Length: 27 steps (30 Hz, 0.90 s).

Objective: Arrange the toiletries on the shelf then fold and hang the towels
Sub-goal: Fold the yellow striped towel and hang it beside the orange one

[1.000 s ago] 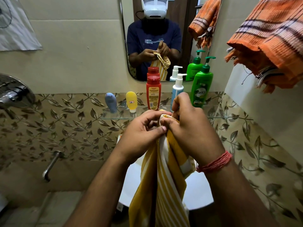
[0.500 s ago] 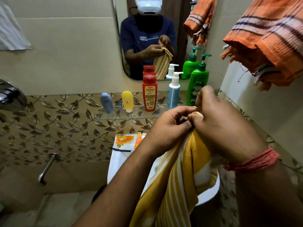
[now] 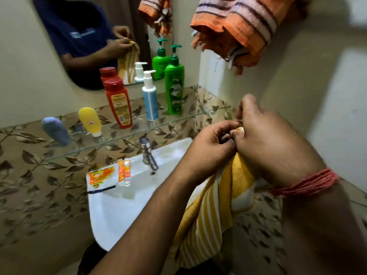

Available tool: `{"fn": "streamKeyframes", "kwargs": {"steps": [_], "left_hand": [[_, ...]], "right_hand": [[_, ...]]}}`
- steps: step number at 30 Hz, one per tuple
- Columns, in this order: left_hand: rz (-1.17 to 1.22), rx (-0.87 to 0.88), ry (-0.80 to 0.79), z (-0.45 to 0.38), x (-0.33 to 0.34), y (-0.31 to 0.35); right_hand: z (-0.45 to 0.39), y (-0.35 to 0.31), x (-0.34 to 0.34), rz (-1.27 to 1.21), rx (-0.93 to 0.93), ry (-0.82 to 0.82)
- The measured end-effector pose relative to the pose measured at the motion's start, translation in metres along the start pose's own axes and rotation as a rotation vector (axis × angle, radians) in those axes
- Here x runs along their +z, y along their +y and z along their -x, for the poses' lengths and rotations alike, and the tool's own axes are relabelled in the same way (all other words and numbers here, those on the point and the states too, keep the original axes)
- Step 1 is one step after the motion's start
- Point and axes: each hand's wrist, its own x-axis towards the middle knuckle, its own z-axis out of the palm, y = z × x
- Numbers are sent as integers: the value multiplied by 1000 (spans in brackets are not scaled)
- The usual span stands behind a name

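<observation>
Both hands share one grip at the right centre of the frame: the left hand (image 3: 208, 147) and the right hand (image 3: 272, 143) have their fingers curled together and pinch the top edge of the yellow striped towel (image 3: 210, 213), fingertips meeting at the same bunched corner. The towel hangs down from that pinch toward the lower centre, its white stripes running lengthwise, partly draped in front of the sink's right side. A red thread band (image 3: 305, 183) circles the right wrist.

The white sink (image 3: 111, 213) fills the lower left centre, with a chrome tap (image 3: 148, 155) at its back edge. Upper right, an orange striped towel (image 3: 238, 26) hangs bunched from the wall, its frayed edge pointing down. The mirror (image 3: 89, 36) at upper left reflects the person's dark shirt, both hands and the yellow cloth.

A glass shelf (image 3: 111, 135) runs across the leaf-patterned tiles above the sink. On it, from right to left, stand a green pump bottle (image 3: 174, 88), a blue and white pump bottle (image 3: 150, 98), a red bottle (image 3: 118, 104), a yellow tube (image 3: 90, 122) standing on its cap and a blue tube (image 3: 56, 131), each apart from its neighbour.

On the sink's back left rim lie an orange and white sachet (image 3: 101, 178) and, just beside it, two small orange packets (image 3: 124, 172).
</observation>
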Motion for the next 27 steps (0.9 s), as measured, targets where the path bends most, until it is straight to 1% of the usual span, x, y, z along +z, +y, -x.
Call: {"fn": "streamKeyframes", "kwargs": {"steps": [2, 4, 6, 8, 10, 15, 19, 21, 24, 27], "left_hand": [[33, 1, -72, 4, 19, -2], [84, -6, -114, 10, 33, -3], [131, -10, -130, 17, 39, -3], [145, 3, -113, 24, 36, -3], [143, 11, -53, 32, 25, 0], [92, 13, 164, 60, -18, 9], [117, 52, 323, 87, -46, 22], [126, 89, 380, 99, -54, 34], [60, 147, 461, 109, -57, 47], [-85, 203, 623, 112, -54, 54]], "right_hand": [[17, 7, -10, 42, 69, -13], [30, 10, -17, 79, 95, -12], [38, 9, -21, 95, 103, -21], [42, 5, -20, 74, 84, -26], [41, -2, -14, 42, 35, -9], [37, -36, 8, -82, -172, 10], [38, -63, 17, -312, -300, -23], [36, -72, 16, -454, -354, -13], [29, -78, 19, -583, -440, 16], [22, -75, 24, -664, -577, -9]]}}
